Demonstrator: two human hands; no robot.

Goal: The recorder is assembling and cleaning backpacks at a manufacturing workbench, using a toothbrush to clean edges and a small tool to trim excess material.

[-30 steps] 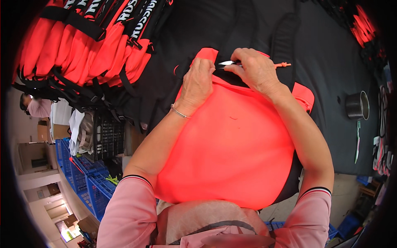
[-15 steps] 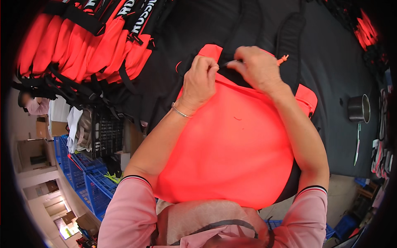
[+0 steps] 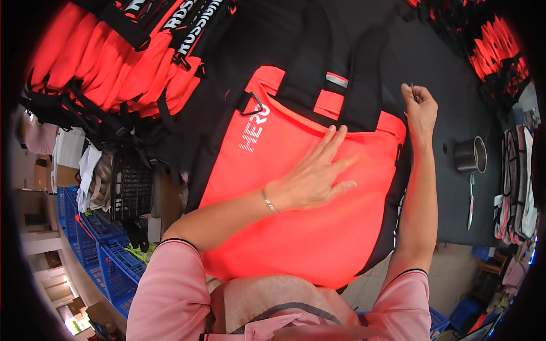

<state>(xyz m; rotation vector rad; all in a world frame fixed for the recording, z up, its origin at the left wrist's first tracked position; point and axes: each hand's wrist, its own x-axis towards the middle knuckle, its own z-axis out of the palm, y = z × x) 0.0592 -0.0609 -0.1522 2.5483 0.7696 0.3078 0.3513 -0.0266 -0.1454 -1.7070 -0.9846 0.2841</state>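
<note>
A bright red backpack [image 3: 284, 233] with black sides lies in front of me, its front panel up and its lower end against my apron. My left hand [image 3: 318, 176] rests on the red panel, fingers stretched out, the tips at the upper edge. A black triangular ring [image 3: 255, 104] and white lettering show at the panel's upper left. Two black padded straps [image 3: 367, 74] reach away across the table. My right hand [image 3: 420, 108] is raised right of the backpack, with its fingers pinched round a small dark thing, too little of which shows to name it.
Several red and black bags [image 3: 125, 62] are stacked at the far left; more red pieces [image 3: 500, 51] lie far right. On the black table [image 3: 438, 204] stand a metal cup [image 3: 471, 155] and, nearer, a toothbrush [image 3: 471, 202]. Blue crates [image 3: 108, 256] stand lower left.
My hands have parted from the backpack's upper edge. The left now lies flat on the panel; the right has moved out to the right. The upper left corner, with ring and lettering, has come into view.
</note>
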